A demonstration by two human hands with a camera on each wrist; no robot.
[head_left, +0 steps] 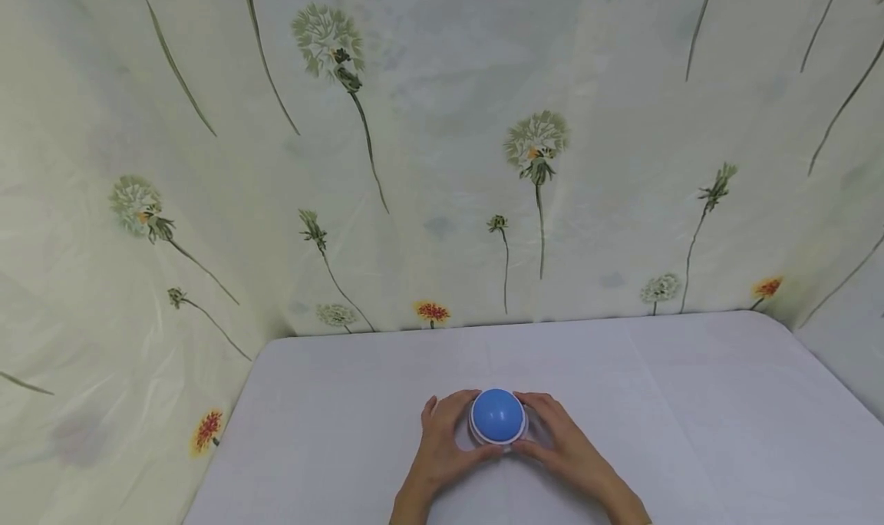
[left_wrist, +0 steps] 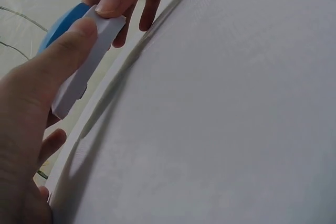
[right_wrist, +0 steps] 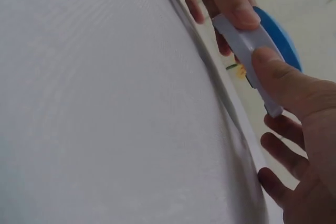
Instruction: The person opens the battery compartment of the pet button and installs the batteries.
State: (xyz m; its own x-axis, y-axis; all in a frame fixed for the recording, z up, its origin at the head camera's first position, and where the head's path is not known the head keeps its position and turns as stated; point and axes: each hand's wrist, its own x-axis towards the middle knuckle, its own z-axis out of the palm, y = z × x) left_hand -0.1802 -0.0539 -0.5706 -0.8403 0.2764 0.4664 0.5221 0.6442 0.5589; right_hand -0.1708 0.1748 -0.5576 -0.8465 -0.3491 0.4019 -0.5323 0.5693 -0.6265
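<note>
A round push button [head_left: 498, 415] with a blue dome and a white base is held between both hands, dome facing up toward the head camera. My left hand [head_left: 442, 444] grips its left side, thumb on the near rim and fingers curving round the far side. From the right, my right hand [head_left: 566, 448] grips it the same way. In the left wrist view the white base [left_wrist: 84, 74] shows edge-on, with a small foot on its underside. The right wrist view shows a gap between the base [right_wrist: 245, 40] and the table, so the button is raised.
A white-covered table [head_left: 331, 402] lies under the hands, its far edge meeting a curtain [head_left: 442, 164] printed with dandelions and orange flowers. More of this curtain [head_left: 76, 279] hangs along the left side.
</note>
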